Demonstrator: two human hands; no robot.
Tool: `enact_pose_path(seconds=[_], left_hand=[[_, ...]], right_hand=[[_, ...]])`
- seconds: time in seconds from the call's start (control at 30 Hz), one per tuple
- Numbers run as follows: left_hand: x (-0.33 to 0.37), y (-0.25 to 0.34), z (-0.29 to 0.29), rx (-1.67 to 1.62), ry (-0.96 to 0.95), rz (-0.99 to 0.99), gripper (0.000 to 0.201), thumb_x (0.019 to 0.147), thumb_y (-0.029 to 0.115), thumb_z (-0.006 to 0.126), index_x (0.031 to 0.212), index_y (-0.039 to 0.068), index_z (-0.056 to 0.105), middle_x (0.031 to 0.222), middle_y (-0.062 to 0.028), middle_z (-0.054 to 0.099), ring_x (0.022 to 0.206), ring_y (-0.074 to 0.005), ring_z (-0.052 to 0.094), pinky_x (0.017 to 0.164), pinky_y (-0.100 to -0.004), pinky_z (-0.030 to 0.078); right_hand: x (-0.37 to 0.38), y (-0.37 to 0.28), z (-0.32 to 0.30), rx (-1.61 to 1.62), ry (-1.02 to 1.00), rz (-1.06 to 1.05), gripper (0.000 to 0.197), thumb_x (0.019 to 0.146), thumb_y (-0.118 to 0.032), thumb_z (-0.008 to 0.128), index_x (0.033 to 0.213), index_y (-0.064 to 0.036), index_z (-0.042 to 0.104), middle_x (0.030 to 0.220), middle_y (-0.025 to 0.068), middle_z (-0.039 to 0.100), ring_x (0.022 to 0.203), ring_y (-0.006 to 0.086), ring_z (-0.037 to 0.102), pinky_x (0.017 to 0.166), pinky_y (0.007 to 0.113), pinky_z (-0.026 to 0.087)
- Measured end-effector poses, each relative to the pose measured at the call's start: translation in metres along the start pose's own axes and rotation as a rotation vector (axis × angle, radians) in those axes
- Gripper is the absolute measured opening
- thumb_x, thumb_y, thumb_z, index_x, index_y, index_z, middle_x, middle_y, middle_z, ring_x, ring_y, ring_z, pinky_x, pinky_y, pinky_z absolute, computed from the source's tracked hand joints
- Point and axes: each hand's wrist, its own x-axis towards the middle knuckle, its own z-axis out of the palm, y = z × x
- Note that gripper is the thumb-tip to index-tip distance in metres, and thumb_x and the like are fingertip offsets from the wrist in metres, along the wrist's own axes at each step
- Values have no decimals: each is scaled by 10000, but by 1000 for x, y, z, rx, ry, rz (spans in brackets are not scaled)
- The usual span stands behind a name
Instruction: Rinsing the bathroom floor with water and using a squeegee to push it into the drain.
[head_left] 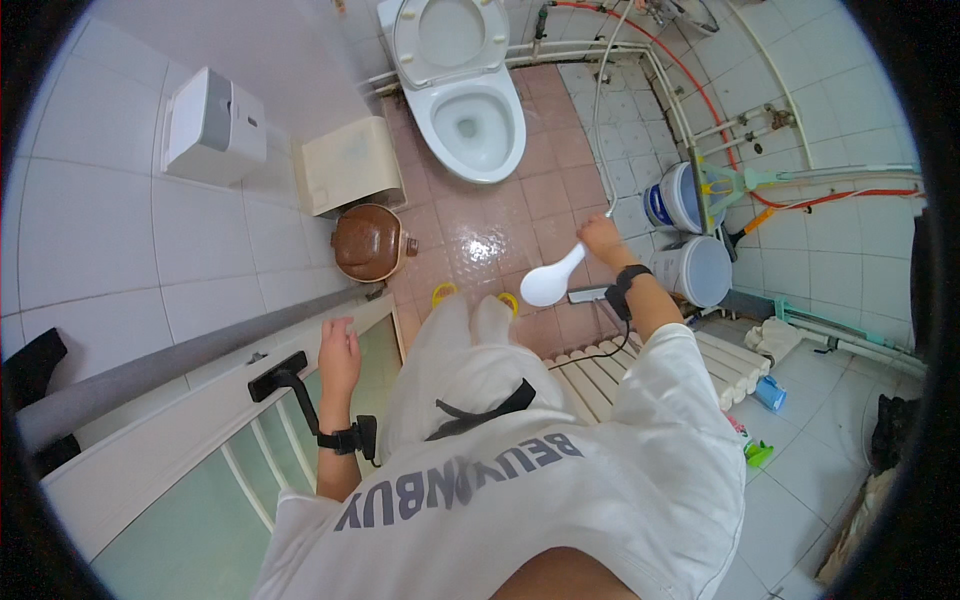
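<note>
My right hand [602, 242] is closed around the handle of a white shower head [545, 285]. Its broad round end points left and down over the pink floor tiles, and a pale hose [598, 140] runs up from the hand toward the back wall. No water can be made out leaving it. My left hand [339, 352] is empty, fingers loosely extended, beside the white-framed door [215, 430]. Beyond both hands stands a white toilet [468, 128] with its lid and seat raised.
A brown lidded bin [368, 243] stands at left below a white wall-mounted box [215, 128]. At right are two white buckets [705, 272], a green-headed pole [745, 182] and orange piping [690, 80]. A slatted bench [590, 385] sits by my right arm. The tiles look wet.
</note>
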Motion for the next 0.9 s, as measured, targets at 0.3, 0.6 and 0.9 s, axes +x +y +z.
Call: enact_pose_path(seconds=[0.3, 0.6, 0.9], left_hand=[[-5, 5, -2, -20, -8, -12, 223, 872, 31, 513, 1092, 28, 548, 1018, -155, 528, 792, -272, 599, 713, -365, 473], [5, 10, 1, -2, -31, 15, 231, 857, 21, 510, 1085, 27, 545, 1045, -145, 523, 795, -292, 607, 704, -387, 479], [39, 90, 23, 30, -129, 334, 293, 819, 29, 535, 1112, 30, 526, 1073, -172, 513, 833, -350, 585, 722, -436, 480]], right_hand=[[-19, 40, -17, -26, 138, 154, 98, 753, -136, 571, 768, -131, 668, 821, 61, 647, 884, 257, 589, 835, 385, 438], [-32, 49, -9, 67, 51, 221, 115, 763, -129, 548, 802, -137, 655, 829, 57, 623, 922, 242, 555, 862, 380, 404], [-54, 64, -63, -33, 134, 396, 112, 763, -116, 566, 779, -126, 675, 833, 42, 651, 885, 220, 572, 790, 371, 394]])
